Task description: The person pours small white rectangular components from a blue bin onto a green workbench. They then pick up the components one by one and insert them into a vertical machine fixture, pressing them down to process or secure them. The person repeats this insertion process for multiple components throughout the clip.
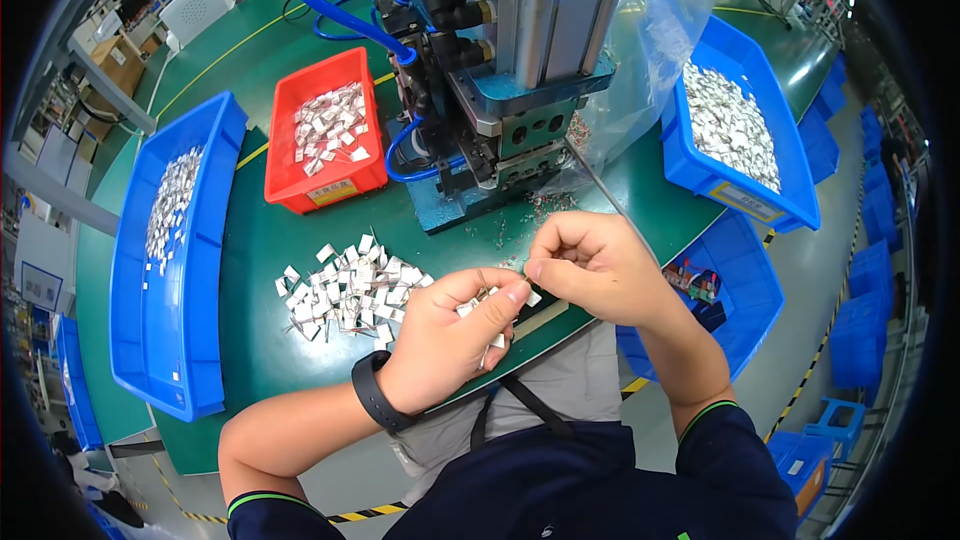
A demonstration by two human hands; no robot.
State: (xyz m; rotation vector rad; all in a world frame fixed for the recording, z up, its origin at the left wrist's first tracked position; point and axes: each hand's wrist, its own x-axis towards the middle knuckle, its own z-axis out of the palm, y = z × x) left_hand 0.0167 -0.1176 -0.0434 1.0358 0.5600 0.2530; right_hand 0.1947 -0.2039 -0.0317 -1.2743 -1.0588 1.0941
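Note:
My left hand (440, 332) is curled around several small white block parts (466, 309) with thin wire leads, some showing between its fingers. Thumb and forefinger of that hand pinch together close to my right hand (598, 265). My right hand's fingertips are also closed in a pinch; what sits between them is too small to make out. Both hands meet just above the front edge of the green table (262, 380). Left of them lies a loose pile of the same white parts (350, 288).
A pneumatic press (530, 135) with blue hoses stands behind my hands, a metal rod (605, 185) slanting from it. White parts fill a red bin (318, 185), a left blue bin (200, 360) and a right blue bin (790, 205). Another blue bin (755, 310) sits below the table's right edge.

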